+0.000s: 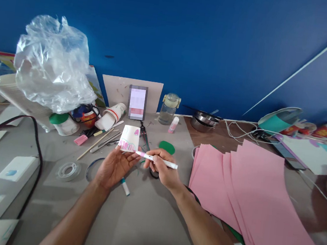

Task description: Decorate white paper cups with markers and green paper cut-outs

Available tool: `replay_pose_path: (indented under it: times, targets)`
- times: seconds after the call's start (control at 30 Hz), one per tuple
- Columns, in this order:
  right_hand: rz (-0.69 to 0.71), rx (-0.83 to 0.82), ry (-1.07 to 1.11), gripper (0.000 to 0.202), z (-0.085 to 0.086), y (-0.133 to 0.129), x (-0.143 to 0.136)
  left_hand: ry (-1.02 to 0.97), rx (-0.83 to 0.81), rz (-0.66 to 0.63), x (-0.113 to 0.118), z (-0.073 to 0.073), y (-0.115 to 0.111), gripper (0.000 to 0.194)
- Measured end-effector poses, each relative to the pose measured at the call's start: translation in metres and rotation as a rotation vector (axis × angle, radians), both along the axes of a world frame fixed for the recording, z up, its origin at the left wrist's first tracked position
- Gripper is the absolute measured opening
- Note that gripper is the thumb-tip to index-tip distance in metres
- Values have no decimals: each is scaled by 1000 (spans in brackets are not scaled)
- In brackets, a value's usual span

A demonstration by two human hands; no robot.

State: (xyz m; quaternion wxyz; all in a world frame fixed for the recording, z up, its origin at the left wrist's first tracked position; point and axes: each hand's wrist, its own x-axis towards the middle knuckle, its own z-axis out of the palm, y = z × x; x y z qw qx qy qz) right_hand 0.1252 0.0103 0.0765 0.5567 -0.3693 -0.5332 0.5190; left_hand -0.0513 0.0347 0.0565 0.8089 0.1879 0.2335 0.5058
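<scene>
My left hand [117,167] holds a small white card [130,136] by its lower edge, tilted up toward me. Pink marks run along the bottom of the card, with a thin bluish curve and a small pink patch higher up. In my right hand [162,167] is a white felt-tip marker [159,160] with a pink end, which points left at the card's lower right corner. Whether the tip touches the card I cannot tell. On the table below lies another marker [125,186], white with blue. A green oval piece [167,147] lies just behind my right hand.
Pink paper sheets [234,179] fan out on the right. A roll of clear tape [68,171], sticks and tools lie at left, near a crumpled plastic bag [54,61]. Along the back stand a phone [137,102], glass jar [169,109], glue stick [173,125] and metal bowls [203,121].
</scene>
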Motion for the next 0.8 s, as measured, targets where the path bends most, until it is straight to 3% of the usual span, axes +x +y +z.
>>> replay_pose_path:
  times: [0.23,0.47,0.67,0.8]
  targets:
    - [-145,-18,272,42,-7,9,2,15,4,-29,0,3,-1,43]
    - [-160,-44,156,38,-13,13,3,28,19,-84,1,1,-3,48]
    - [-171,-93,154,47,-5,14,1,18,21,-274,5,-1,-8,53]
    - [-187,-140,164,52,-10,18,2,-1,45,-363,6,-2,-10,55]
